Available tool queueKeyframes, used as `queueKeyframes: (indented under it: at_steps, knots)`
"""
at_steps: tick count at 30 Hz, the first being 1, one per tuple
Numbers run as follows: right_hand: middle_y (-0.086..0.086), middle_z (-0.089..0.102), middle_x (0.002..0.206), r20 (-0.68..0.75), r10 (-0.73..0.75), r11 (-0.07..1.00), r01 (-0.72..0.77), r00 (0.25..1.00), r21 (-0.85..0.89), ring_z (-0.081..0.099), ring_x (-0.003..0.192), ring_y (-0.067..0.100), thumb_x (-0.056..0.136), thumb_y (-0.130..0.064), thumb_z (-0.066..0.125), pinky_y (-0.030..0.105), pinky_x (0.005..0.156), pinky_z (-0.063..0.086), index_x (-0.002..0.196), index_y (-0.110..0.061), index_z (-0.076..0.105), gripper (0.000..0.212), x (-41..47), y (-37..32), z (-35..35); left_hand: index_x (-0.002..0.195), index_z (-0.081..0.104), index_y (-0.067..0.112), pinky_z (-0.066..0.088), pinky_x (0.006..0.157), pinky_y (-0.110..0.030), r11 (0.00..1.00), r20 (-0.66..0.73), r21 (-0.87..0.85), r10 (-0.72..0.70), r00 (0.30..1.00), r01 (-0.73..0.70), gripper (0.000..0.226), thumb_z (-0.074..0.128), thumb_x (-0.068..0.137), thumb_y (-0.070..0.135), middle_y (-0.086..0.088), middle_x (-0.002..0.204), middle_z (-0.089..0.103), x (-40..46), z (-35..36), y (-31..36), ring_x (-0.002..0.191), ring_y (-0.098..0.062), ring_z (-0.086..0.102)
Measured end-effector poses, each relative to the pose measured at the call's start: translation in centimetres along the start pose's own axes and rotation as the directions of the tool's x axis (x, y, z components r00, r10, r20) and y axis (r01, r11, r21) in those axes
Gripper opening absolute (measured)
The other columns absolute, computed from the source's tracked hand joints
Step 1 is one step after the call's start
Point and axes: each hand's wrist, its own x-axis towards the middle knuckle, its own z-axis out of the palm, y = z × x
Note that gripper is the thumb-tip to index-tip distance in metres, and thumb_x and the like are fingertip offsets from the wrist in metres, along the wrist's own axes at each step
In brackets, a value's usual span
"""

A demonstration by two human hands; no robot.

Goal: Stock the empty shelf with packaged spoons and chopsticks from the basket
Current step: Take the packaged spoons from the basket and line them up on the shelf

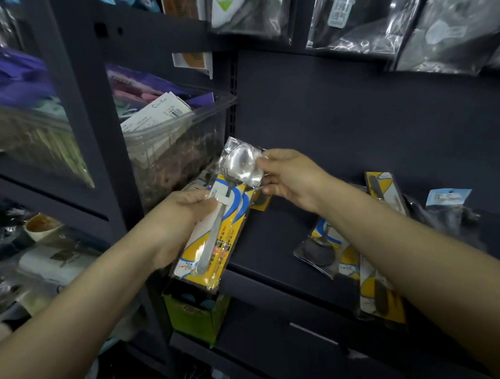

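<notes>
A packaged metal spoon (219, 225) on a yellow, blue and white card in clear plastic is held upright in front of the dark shelf (272, 246). My left hand (182, 215) grips the pack at its middle from the left. My right hand (291, 176) pinches the clear top corner beside the spoon's bowl. More spoon packs of the same kind lie on the shelf at the right (323, 248), partly hidden by my right forearm, and one leans against the back panel (384, 191). The basket is out of view.
A clear plastic bin (174, 141) of packaged goods stands on the neighbouring shelf at left. Bagged items hang above (362, 23). A green box (193, 315) sits on the lower shelf below the pack. A blue-labelled dark pack (446, 207) stands at the far right.
</notes>
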Motion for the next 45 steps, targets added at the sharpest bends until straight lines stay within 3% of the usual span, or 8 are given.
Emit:
queueKeyframes:
  at_steps: [6,11,16,22,26,31,37,45]
  knots:
    - [0.003,0.052,0.065,-0.289,-0.054,0.994,0.023,0.956,-0.111,0.053,0.047,0.005,0.093,-0.008,0.051,0.012,0.037,0.043,0.069,-0.013,0.050,0.024,1.4,1.0,-1.7,0.067,0.065,0.017,0.041,0.054,-0.023,0.980,-0.207,0.184,0.116,0.971,-0.078,0.030,0.048,0.092,0.015,0.010,0.053,0.063,-0.7,-1.6,0.2,0.056,-0.011,0.052]
    - [0.004,0.049,0.068,-0.317,0.110,0.983,-0.151,0.942,-0.105,0.053,0.046,0.008,0.090,-0.008,0.057,0.015,0.036,0.048,0.069,-0.013,0.048,0.023,2.6,2.7,-1.7,0.068,0.058,0.011,0.038,0.038,-0.009,0.981,-0.177,0.179,0.101,0.979,-0.069,0.029,0.045,0.094,0.016,0.003,0.041,0.059,-1.1,-2.9,0.3,0.035,-0.006,0.051]
    - [0.007,0.041,0.056,-0.317,0.052,0.919,-0.169,0.947,-0.356,0.035,0.042,0.015,0.091,-0.008,0.053,0.013,0.031,0.030,0.061,-0.011,0.044,0.032,4.0,3.4,-1.2,0.074,0.063,0.013,0.047,0.050,-0.015,0.977,-0.206,0.203,0.113,0.972,-0.071,0.026,0.046,0.094,0.017,-0.003,0.063,0.066,-0.7,-3.6,-0.2,0.057,-0.014,0.059]
    - [0.008,0.049,0.061,-0.275,-0.189,0.549,-0.131,0.943,-0.826,0.051,0.062,0.024,0.088,-0.026,0.057,0.030,0.058,0.039,0.063,-0.004,0.054,0.034,3.3,2.6,-0.9,0.074,0.064,0.013,0.050,0.052,-0.015,0.976,-0.163,0.210,0.092,0.982,-0.056,0.027,0.046,0.094,0.016,0.000,0.063,0.070,-0.4,-3.1,-0.4,0.058,-0.013,0.063]
    - [0.012,0.060,0.081,-0.212,-0.152,0.925,0.063,0.965,-0.375,0.047,0.059,0.014,0.097,-0.040,0.038,0.027,0.047,0.042,0.096,-0.005,0.062,0.042,0.7,0.1,0.2,0.082,0.065,0.007,0.053,0.062,-0.024,0.978,-0.105,0.195,0.090,0.990,-0.068,0.026,0.044,0.094,0.017,-0.010,0.075,0.072,0.2,-1.6,0.0,0.066,-0.021,0.065]
    - [0.001,0.052,0.070,-0.018,-0.008,0.990,0.005,1.000,-0.140,0.043,0.045,0.006,0.092,-0.015,0.053,0.014,0.035,0.027,0.090,-0.015,0.054,0.002,-1.5,0.2,-0.3,0.094,0.057,-0.007,0.041,0.065,-0.026,0.934,0.034,0.298,0.196,0.980,-0.197,0.027,0.043,0.095,0.016,-0.013,0.070,0.058,1.9,2.1,0.5,0.066,-0.018,0.052]
    - [0.007,0.035,0.056,-0.503,0.051,0.970,-0.163,0.863,-0.182,0.033,0.022,0.002,0.091,-0.001,0.051,0.008,0.029,0.024,0.063,-0.010,0.042,0.030,0.5,-0.3,-6.9,0.126,0.049,0.006,0.030,0.100,-0.028,0.175,0.333,0.907,0.258,0.907,-0.383,0.067,0.032,0.085,0.056,-0.012,0.133,0.051,3.0,2.6,-1.0,0.124,-0.025,0.047]
    - [0.008,0.040,0.055,-0.493,0.265,0.861,-0.434,0.828,-0.267,0.042,0.034,0.011,0.096,-0.001,0.042,0.008,0.028,0.028,0.063,-0.009,0.036,0.034,5.3,1.8,-8.1,0.146,0.016,0.020,0.007,0.112,-0.018,0.059,0.424,0.898,0.142,0.894,-0.435,0.060,0.035,0.094,0.043,-0.001,0.157,0.011,3.9,1.5,-2.2,0.144,-0.013,0.011]
